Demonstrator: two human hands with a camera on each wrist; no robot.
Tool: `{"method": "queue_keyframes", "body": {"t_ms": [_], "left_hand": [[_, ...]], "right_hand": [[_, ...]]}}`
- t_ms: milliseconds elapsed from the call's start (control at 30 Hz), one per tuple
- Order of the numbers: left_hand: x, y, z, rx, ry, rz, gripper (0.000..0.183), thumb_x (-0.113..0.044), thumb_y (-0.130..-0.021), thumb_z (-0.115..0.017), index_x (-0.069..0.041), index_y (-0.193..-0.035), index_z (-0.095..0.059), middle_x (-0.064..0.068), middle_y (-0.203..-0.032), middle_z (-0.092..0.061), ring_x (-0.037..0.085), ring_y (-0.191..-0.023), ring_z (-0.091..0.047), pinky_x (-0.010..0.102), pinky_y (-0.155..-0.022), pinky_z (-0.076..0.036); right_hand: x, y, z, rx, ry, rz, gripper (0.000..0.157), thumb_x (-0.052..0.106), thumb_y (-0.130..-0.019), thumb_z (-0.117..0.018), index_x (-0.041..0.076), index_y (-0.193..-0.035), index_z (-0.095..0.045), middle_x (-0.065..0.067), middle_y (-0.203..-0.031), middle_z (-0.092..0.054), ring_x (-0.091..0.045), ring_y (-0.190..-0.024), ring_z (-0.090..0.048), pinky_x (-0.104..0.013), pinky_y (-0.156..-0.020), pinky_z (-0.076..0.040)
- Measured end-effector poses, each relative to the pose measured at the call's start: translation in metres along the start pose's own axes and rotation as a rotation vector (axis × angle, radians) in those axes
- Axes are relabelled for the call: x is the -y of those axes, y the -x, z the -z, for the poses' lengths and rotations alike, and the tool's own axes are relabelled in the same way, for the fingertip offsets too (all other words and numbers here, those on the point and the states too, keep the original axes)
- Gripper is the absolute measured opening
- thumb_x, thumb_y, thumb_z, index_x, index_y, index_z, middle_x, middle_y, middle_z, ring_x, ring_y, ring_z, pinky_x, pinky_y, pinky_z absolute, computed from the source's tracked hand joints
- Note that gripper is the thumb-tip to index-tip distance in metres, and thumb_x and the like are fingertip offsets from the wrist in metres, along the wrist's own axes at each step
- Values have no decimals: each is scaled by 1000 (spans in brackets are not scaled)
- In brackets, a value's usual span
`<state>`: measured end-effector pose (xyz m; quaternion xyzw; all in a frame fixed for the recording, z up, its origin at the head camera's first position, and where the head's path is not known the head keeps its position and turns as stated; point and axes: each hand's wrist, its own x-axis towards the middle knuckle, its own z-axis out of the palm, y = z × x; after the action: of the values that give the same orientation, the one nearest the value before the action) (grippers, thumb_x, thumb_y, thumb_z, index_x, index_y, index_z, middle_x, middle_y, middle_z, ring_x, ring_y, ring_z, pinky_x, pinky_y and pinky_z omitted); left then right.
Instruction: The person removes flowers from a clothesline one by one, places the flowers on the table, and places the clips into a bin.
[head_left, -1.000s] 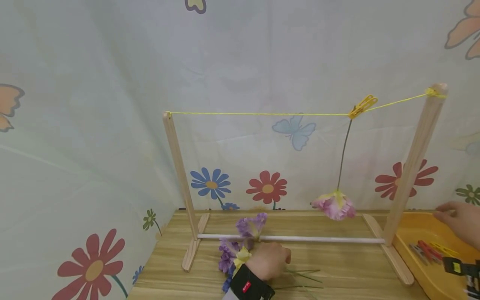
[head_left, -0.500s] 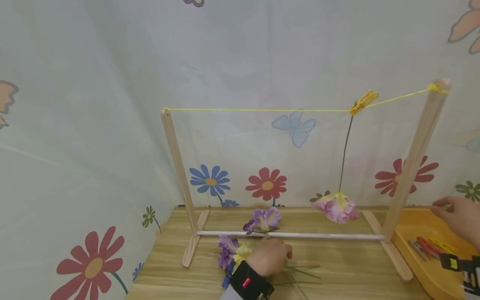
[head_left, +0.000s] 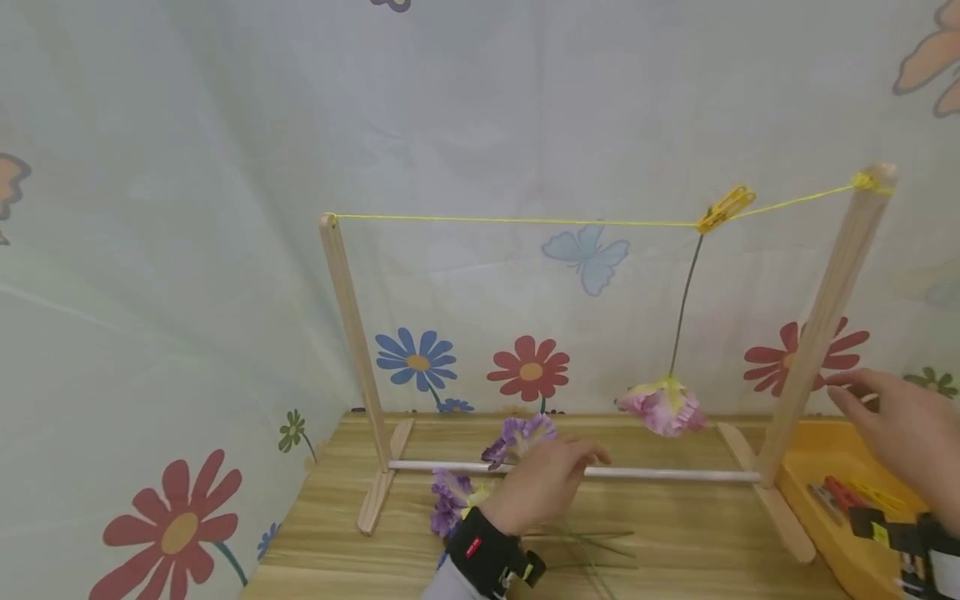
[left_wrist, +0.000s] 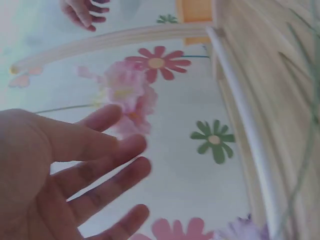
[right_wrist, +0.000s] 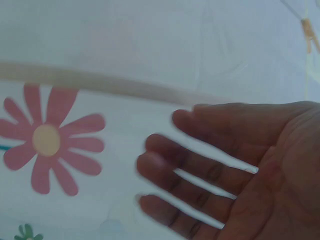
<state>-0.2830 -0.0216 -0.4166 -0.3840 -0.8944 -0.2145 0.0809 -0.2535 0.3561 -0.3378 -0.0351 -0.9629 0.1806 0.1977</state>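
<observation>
My left hand (head_left: 546,483) hovers over the flowers on the table, its fingers loosely bent. In the left wrist view the left hand (left_wrist: 95,175) holds nothing. Close by it lie a light purple flower (head_left: 523,433), a darker purple one (head_left: 448,500) and a pale yellow one (head_left: 472,498), partly hidden by hand and wrist. Green stems (head_left: 600,542) stretch to the right. My right hand (head_left: 900,429), raised above the yellow tray (head_left: 825,442), has relaxed fingers and nothing in them, as the right wrist view shows. A pink flower (head_left: 663,408) hangs upside down from a yellow clothespin (head_left: 726,208).
A wooden frame, with a left post (head_left: 348,333), a right post (head_left: 828,325) and a white crossbar (head_left: 675,474), carries a yellow string (head_left: 510,220). Red, yellow and grey clothespins (head_left: 847,493) lie in the tray. Behind stands a printed curtain (head_left: 465,108).
My left hand has let go of the light purple flower, which was shifted right, and has risen with fingers loosened. My right hand has moved left and up, toward the right post.
</observation>
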Motion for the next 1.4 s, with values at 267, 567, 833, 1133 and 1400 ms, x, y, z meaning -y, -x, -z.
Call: {"method": "queue_keyframes", "body": {"t_ms": [267, 567, 833, 1133, 1400], "left_hand": [[-10, -47, 31, -228, 385, -16, 27, -16, -109, -56, -17, -134, -66, -1, -116, -70, 3, -105, -63, 17, -89, -50], [-18, -87, 49, -252, 572, -14, 35, -19, -109, -56, -15, -144, -58, 6, -127, -67, 6, -113, -62, 21, -99, -49], [-31, -103, 69, -175, 515, -18, 46, -22, -108, -58, -13, -153, -49, 10, -140, -58, 18, -125, -59, 23, -100, -49], [-38, -122, 74, -3, 498, 25, 70, -31, -106, -61, -18, -166, -25, 10, -161, -40, 22, -142, -47, 33, -113, -43], [-41, -134, 70, -15, 544, 29, 76, -31, -106, -61, -17, -167, -17, 10, -164, -37, 22, -145, -44, 32, -115, -40]], "right_hand": [[46, -6, 23, -300, -189, 368, 25, -8, -98, -65, -9, -123, -63, -26, -104, -63, -6, -76, -61, -2, -59, -37], [84, -31, 55, -417, -187, 519, 34, -10, -95, -68, -3, -127, -66, -20, -107, -66, 14, -90, -39, -1, -74, -32], [112, -51, 78, -451, -232, 556, 42, -5, -99, -64, 1, -141, -60, -24, -138, -51, -42, -117, -49, -13, -98, -29], [126, -87, 97, -240, -184, 604, 54, 11, -107, -59, 12, -159, -42, -29, -152, -41, -53, -138, -36, -75, -107, -32], [126, -105, 109, -117, -121, 611, 53, 19, -108, -58, 6, -157, -42, -33, -149, -42, -58, -137, -36, -77, -108, -28]]}}
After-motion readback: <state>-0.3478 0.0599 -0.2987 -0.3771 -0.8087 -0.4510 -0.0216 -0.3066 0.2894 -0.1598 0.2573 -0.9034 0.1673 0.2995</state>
